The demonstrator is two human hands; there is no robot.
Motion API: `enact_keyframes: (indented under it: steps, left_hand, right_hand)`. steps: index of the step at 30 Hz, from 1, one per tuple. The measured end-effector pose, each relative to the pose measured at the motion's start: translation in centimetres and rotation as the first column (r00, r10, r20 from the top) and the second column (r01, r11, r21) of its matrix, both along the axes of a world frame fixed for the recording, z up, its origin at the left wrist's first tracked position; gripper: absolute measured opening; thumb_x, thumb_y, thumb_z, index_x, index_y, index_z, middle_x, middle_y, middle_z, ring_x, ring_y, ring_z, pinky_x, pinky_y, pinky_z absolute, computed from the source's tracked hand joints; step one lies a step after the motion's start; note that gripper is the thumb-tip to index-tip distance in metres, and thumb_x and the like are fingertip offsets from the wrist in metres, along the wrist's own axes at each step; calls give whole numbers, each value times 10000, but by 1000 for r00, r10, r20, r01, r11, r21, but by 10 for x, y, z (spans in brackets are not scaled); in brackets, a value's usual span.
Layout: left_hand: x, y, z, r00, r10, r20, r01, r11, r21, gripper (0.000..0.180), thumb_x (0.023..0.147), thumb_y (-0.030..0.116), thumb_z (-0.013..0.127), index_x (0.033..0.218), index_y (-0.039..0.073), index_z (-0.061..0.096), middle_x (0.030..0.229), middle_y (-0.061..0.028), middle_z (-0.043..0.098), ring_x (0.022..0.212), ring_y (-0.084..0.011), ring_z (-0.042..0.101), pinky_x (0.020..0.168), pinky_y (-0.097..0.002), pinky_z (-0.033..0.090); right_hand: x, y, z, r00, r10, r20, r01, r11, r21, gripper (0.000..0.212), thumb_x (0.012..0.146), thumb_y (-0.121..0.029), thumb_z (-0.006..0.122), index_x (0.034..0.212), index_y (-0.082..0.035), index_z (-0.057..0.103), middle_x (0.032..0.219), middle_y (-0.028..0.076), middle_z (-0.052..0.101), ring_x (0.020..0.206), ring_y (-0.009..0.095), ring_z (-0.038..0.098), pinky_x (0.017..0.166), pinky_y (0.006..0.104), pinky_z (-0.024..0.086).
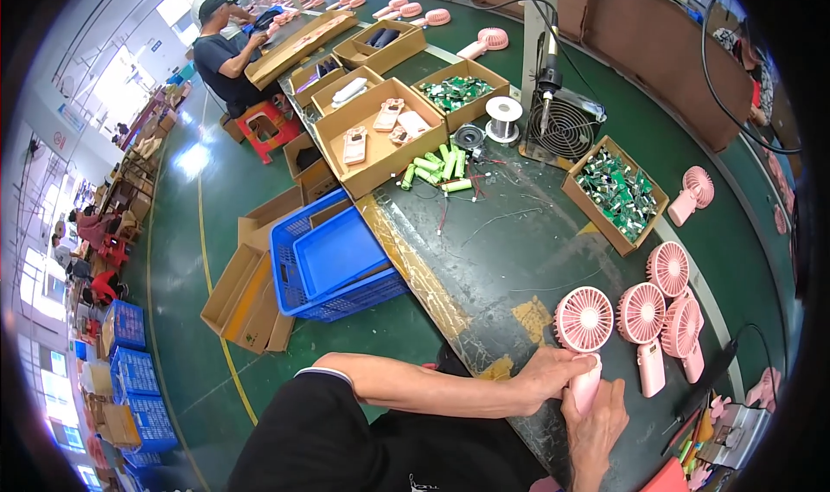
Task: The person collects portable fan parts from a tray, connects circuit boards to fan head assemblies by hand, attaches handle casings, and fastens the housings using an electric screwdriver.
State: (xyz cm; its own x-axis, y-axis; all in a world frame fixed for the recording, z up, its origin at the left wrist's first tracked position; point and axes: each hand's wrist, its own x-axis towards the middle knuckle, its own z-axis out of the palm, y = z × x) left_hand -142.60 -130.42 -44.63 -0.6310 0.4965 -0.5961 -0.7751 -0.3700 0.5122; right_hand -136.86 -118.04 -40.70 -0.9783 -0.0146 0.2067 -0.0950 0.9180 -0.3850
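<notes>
A pink handheld fan [584, 328] stands upright at the near edge of the dark workbench [510, 250]. My left hand [549, 375] grips its handle from the left, and my right hand [596, 423] wraps the handle's lower part from below. Three more pink fans [661, 315] lie just to the right of it, heads up. Nothing else is in my hands.
Cardboard boxes of green circuit boards [618, 194] and pink fan shells [380, 133], green battery cells [437, 168], a solder spool [503, 116] and a black extractor fan [562, 124] sit farther back. A blue crate [333, 258] stands on the floor at left. Another person sits farther along the bench.
</notes>
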Motion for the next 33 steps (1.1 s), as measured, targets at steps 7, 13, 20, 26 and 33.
enact_keyframes:
  steps: [7, 13, 20, 26, 33]
  left_hand:
    - [2, 2, -3, 1000, 19, -23, -20, 1000, -8, 354, 896, 235, 665, 1112, -45, 639, 1065, -124, 663, 939, -185, 652, 799, -319, 547]
    - [-1, -3, 4, 1000, 5, -21, -6, 999, -44, 356, 875, 228, 686, 1092, -52, 648, 1037, -143, 670, 907, -202, 664, 762, -336, 560]
    - [-1, -6, 2, 999, 18, -42, -21, 998, -61, 366, 875, 233, 683, 1087, -63, 642, 1028, -151, 667, 896, -205, 662, 748, -338, 559]
    - [1, -5, 7, 1000, 18, -10, -19, 999, -51, 370, 885, 248, 670, 1092, -56, 628, 1025, -140, 660, 904, -202, 655, 748, -339, 556]
    - [-1, 2, 1, 996, -40, 74, 41, 999, -6, 299, 877, 268, 677, 1013, 3, 650, 940, -91, 671, 836, -182, 662, 758, -349, 561]
  right_hand:
    - [1, 1, -5, 998, 15, -60, -16, 1000, -22, 317, 697, -163, 765, 812, 22, 535, 799, 214, 493, 666, 420, 557, 549, 484, 438]
    - [-2, 4, -3, 999, 32, -7, -32, 999, -17, 283, 711, -155, 751, 768, 29, 544, 776, 201, 496, 651, 411, 558, 545, 478, 436]
    - [-4, -7, 1, 1000, 12, -7, -12, 999, -31, 255, 738, -155, 726, 744, 31, 552, 741, 199, 498, 617, 409, 566, 527, 471, 433]
    - [-6, -2, 10, 998, 25, 64, -21, 998, -54, 275, 746, -177, 720, 743, 59, 580, 745, 217, 519, 634, 415, 560, 553, 469, 431]
    - [-1, 12, 8, 980, -24, 198, 56, 986, -157, 320, 796, -261, 713, 727, 40, 627, 683, 191, 528, 614, 358, 553, 572, 451, 422]
